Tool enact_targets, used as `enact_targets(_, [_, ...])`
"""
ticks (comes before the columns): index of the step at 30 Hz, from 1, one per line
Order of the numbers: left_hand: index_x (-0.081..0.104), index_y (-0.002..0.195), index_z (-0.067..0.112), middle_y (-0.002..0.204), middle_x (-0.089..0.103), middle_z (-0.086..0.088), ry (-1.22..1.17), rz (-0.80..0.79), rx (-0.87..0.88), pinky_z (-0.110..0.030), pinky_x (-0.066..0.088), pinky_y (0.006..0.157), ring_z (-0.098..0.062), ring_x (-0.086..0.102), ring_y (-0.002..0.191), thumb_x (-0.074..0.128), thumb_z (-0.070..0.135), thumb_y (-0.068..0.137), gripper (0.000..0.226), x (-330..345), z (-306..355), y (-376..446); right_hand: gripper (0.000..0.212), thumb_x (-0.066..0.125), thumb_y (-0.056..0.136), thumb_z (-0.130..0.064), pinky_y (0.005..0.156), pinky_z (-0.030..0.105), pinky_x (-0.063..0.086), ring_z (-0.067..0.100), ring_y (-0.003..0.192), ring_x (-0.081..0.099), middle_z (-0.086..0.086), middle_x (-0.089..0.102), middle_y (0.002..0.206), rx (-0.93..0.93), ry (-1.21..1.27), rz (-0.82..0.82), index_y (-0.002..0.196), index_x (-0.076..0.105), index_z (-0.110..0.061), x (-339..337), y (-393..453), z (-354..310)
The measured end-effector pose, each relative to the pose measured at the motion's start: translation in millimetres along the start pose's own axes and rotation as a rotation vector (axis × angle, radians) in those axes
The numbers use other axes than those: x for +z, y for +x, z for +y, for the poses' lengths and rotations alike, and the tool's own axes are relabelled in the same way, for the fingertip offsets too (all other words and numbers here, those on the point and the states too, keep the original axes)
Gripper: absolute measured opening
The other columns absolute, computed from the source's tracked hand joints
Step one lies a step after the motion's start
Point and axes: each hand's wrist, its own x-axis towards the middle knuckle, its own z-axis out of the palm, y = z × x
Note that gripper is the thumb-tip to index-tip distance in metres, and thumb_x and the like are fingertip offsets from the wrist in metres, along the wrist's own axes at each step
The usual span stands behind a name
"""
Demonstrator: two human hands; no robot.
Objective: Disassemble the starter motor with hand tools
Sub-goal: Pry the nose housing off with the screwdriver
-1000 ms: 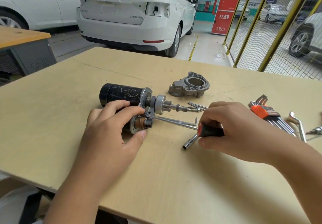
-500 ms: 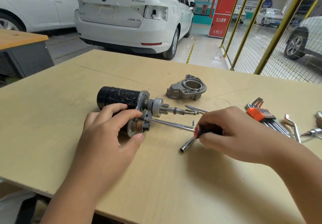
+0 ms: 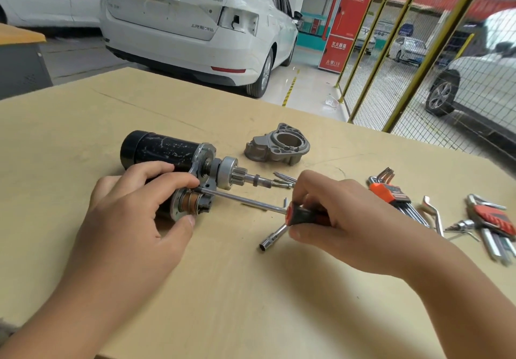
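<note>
**Both hands on the starter motor and its driver**

Nearest the camera, the left hand (image 3: 134,213) curls over the near side of the black cylindrical starter motor (image 3: 170,160), fingers on top and thumb pressed against the round solenoid end plate, holding it down on the pale plywood tabletop (image 3: 251,302). The motor lies on its side left of centre, its pinion gear and shaft pointing right.

The right hand (image 3: 343,216) grips the black-and-orange handle of a long steel-shafted driver (image 3: 245,199), fingers wrapped round the handle. The shaft runs left to the motor's silver end bracket, its tip meeting the bracket just under the left fingertips. A short silver socket extension (image 3: 272,237) lies just beneath the handle.

To the right lie two orange-holdered sets of hex keys (image 3: 396,196) and a bent silver wrench (image 3: 432,210).

Beyond the motor sits the detached grey cast-aluminium nose housing (image 3: 279,145), apart from it. Farther off stands a white saloon car (image 3: 195,23), beside a yellow-framed mesh fence (image 3: 405,65).
</note>
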Motion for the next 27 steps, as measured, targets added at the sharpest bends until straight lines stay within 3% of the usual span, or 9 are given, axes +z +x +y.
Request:
enact_targets(4, [0.07,0.115,0.046,0.131,0.056,0.023,-0.023,0.027,-0.068,-0.031,0.039,0.083,-0.009,0.036,0.105,0.085,0.019,0.07,0.054,4.3,10.0,-4.8,0.028,0.072,0.088,-0.044,0.06,0.031,0.05,0.014,0.067,0.059,-0.012,0.069,0.084,0.015,-0.006,-0.004,0.101,0.048,-0.035,-2.6,-0.7,-0.7])
enact_targets(7, [0.071,0.114,0.043,0.142,0.056,0.016,-0.07,0.051,-0.154,-0.031,0.035,0.093,-0.016,0.042,0.116,0.081,0.012,0.074,0.052,12.5,22.5,-7.9,0.025,0.076,0.083,-0.05,0.052,0.018,0.042,0.014,0.06,0.058,-0.009,0.067,0.076,-0.004,0.094,0.051,0.095,0.059,-0.036,-7.5,-0.9,-0.1])
enact_targets(9, [0.071,0.115,0.041,0.146,0.053,0.015,-0.072,0.048,-0.18,-0.028,0.034,0.097,-0.018,0.042,0.125,0.075,0.006,0.076,0.053,14.1,27.5,-9.5,0.024,0.064,0.084,-0.058,0.053,0.023,0.043,0.015,0.06,0.056,-0.007,0.065,0.072,-0.007,0.114,0.072,0.091,0.066,-0.035,-7.8,-1.4,-0.3])
enact_targets(11, [0.071,0.115,0.042,0.147,0.052,0.016,-0.083,0.034,-0.199,-0.024,0.031,0.098,-0.017,0.041,0.128,0.071,0.005,0.078,0.053,11.8,29.4,-8.9,0.038,0.049,0.085,-0.061,0.057,0.03,0.046,0.016,0.067,0.058,-0.004,0.063,0.075,-0.004,0.053,0.056,0.087,0.069,-0.029,-4.5,-1.6,0.7])
enact_targets(14, [0.072,0.111,0.045,0.145,0.052,0.022,-0.127,0.018,-0.209,-0.018,0.029,0.096,-0.011,0.041,0.13,0.072,0.007,0.08,0.049,5.7,29.3,-6.1,0.054,0.041,0.085,-0.066,0.061,0.033,0.045,0.017,0.071,0.058,-0.002,0.061,0.076,-0.031,-0.009,0.06,0.084,0.069,-0.02,-2.8,-0.7,3.9])
enact_targets(18, [0.072,0.102,0.047,0.14,0.054,0.025,-0.207,0.018,-0.22,-0.002,0.027,0.093,-0.007,0.043,0.13,0.075,0.009,0.083,0.042,-2.2,29.1,-3.3,0.041,0.043,0.087,-0.069,0.061,0.025,0.045,0.01,0.072,0.061,-0.014,0.063,0.078,-0.063,-0.005,0.089,0.085,0.066,-0.035,-3.9,1.4,4.6])
enact_targets(21, [0.072,0.104,0.044,0.141,0.054,0.022,-0.183,0.03,-0.217,-0.004,0.026,0.095,-0.01,0.043,0.132,0.072,0.005,0.084,0.044,0.0,29.4,-5.8,0.032,0.038,0.086,-0.071,0.059,0.018,0.046,0.004,0.071,0.062,-0.021,0.065,0.079,-0.028,-0.048,0.066,0.089,0.06,-0.048,-4.1,0.3,-0.6])
enact_targets(23, [0.073,0.11,0.041,0.143,0.054,0.019,-0.142,0.048,-0.197,0.003,0.021,0.094,-0.012,0.041,0.131,0.069,0.0,0.082,0.05,2.1,28.2,-7.6,0.034,0.033,0.087,-0.071,0.055,0.02,0.046,0.005,0.071,0.062,-0.02,0.066,0.079,-0.01,-0.076,0.015,0.092,0.056,-0.047,-1.8,-0.2,-2.4])
enact_targets(27, [0.074,0.114,0.036,0.145,0.057,0.01,-0.108,0.049,-0.202,-0.014,0.026,0.098,-0.022,0.045,0.127,0.063,-0.013,0.074,0.065,8.7,26.9,-9.5,0.018,0.046,0.093,-0.059,0.064,0.038,0.054,0.009,0.07,0.065,-0.012,0.068,0.081,0.012,0.007,-0.074,0.095,0.057,-0.044,-5.3,0.2,-3.4])
